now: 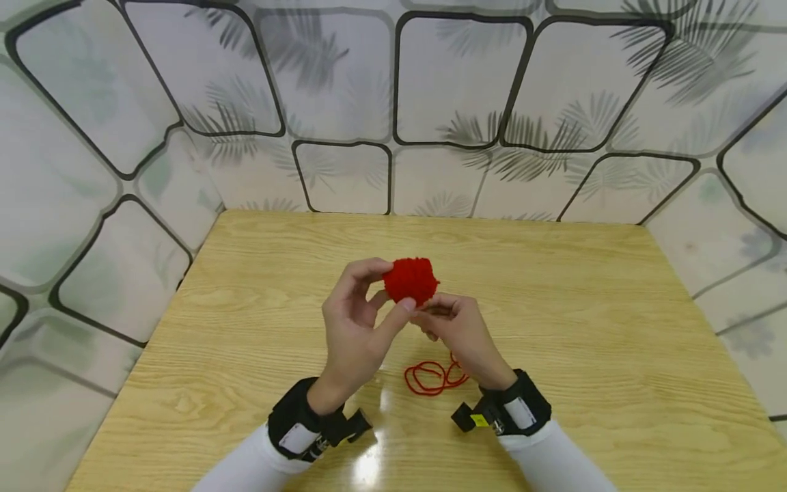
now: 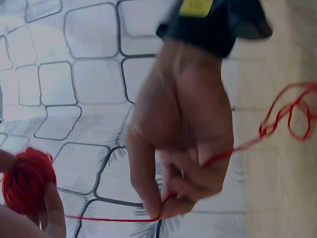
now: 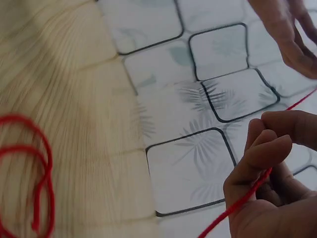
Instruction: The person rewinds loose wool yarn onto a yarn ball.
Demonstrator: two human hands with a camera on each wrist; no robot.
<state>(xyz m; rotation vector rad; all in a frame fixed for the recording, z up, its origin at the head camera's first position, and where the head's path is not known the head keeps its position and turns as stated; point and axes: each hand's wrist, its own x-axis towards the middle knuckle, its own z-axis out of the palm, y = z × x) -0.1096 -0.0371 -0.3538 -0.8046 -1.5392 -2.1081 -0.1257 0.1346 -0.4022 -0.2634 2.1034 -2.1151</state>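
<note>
A small red ball of yarn is held above the table between the thumb and fingers of my left hand. Close to its lower right, my right hand pinches the yarn strand between thumb and fingertip. That strand runs taut from the ball to the pinch in the left wrist view. From there it passes through the right palm and trails down to loose red loops on the table. In the right wrist view, the left hand shows only partly and the ball is out of sight.
The light wooden table stretches out on both sides of the hands. A pale wall covering with dark outlines and leaf prints stands along its back and sides. Black camera straps sit on both wrists.
</note>
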